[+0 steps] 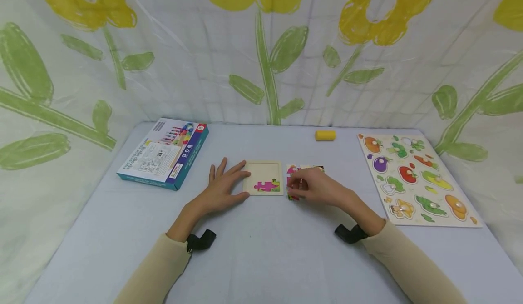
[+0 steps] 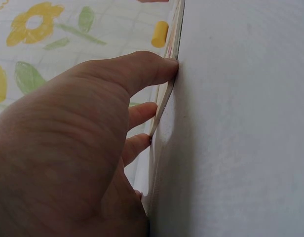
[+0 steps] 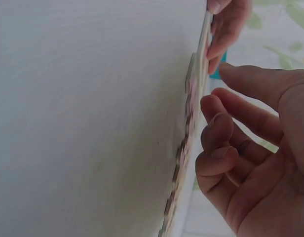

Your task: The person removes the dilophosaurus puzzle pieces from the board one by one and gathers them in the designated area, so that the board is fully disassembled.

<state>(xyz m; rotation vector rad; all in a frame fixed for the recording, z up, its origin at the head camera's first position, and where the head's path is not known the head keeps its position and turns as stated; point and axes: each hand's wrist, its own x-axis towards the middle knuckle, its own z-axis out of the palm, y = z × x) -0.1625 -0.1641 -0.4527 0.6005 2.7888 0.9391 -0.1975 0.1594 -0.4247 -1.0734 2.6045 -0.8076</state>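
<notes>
A small square wooden puzzle tray [image 1: 260, 169] lies mid-table in the head view, with pink and green jigsaw pieces [image 1: 265, 186] along its bottom right. At its left side is my left hand [image 1: 220, 190], fingers spread; the thumb and fingertips touch the frame's edge in the left wrist view. Just right of the tray lie several joined-looking jigsaw pieces [image 1: 292, 169], partly covered by my right hand [image 1: 318, 186]. Seen from the right wrist, that hand's fingers [image 3: 218, 129] are loosely bent, the thumb stands apart from them, and nothing shows between them.
A boxed toy [image 1: 157, 156] lies at the back left. On the right is a vegetable knob puzzle board [image 1: 416, 181]. A yellow cylinder [image 1: 325, 135] rests near the back edge, before a flower-patterned curtain [image 1: 188, 67]. White cloth [image 1: 261, 258] covers the table.
</notes>
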